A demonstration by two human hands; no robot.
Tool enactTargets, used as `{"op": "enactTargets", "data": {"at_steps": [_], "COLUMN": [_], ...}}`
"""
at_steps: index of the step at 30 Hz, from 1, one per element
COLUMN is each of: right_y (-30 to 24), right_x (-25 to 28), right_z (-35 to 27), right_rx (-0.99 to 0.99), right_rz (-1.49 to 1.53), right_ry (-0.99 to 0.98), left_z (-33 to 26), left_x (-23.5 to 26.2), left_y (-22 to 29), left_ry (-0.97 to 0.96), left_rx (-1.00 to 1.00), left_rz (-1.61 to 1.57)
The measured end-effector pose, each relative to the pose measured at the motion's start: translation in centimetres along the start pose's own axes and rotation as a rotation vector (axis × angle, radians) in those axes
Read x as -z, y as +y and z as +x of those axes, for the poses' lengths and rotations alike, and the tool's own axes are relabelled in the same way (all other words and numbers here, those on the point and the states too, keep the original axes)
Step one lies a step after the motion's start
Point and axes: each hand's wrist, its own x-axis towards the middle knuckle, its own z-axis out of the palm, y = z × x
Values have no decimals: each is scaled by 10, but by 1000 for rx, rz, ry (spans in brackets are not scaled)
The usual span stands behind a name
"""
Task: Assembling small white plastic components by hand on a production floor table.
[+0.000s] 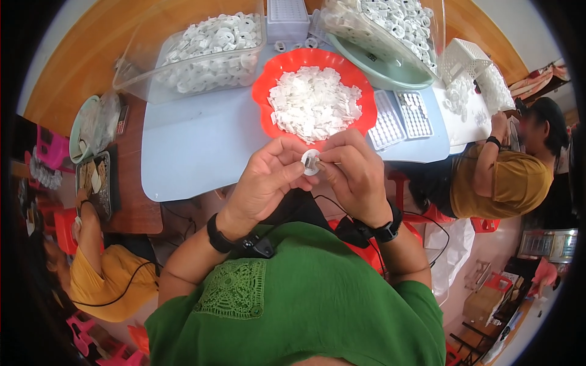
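Note:
My left hand (268,180) and my right hand (354,171) meet just below the red bowl (268,79). Between their fingertips they pinch a small round white plastic ring (310,162) with a small piece set in its middle. The red bowl holds a heap of flat white plastic pieces (314,104). Both wrists wear black bands.
A clear tub of white rings (210,52) stands at the back left, another tub of rings (390,24) at the back right over a green lid. White gridded trays (400,119) lie right of the bowl. Other people sit at the left (104,268) and at the right (494,177).

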Motion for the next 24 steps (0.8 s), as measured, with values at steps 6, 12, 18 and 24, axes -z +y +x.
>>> {"op": "enactTargets", "data": {"at_steps": [6,12,18,24], "right_y": [-4,-3,-1,-2], "right_x": [-3,2,-1,-1], "right_z": [-5,-6,-13,-19], "right_rx": [104,139,137,-8], "right_rz": [-199,-195,-211,-73], "right_ry": [60,-21,-50,27], "left_z": [-2,-3,-3,-3], "left_x": [-3,-6,-1,-9], "left_y": [-3,-5,-13,-10], "left_ry": [49,63,67,94], "left_rx": [-27,-69,-117,-68], "left_rz": [23,142,244,193]}}
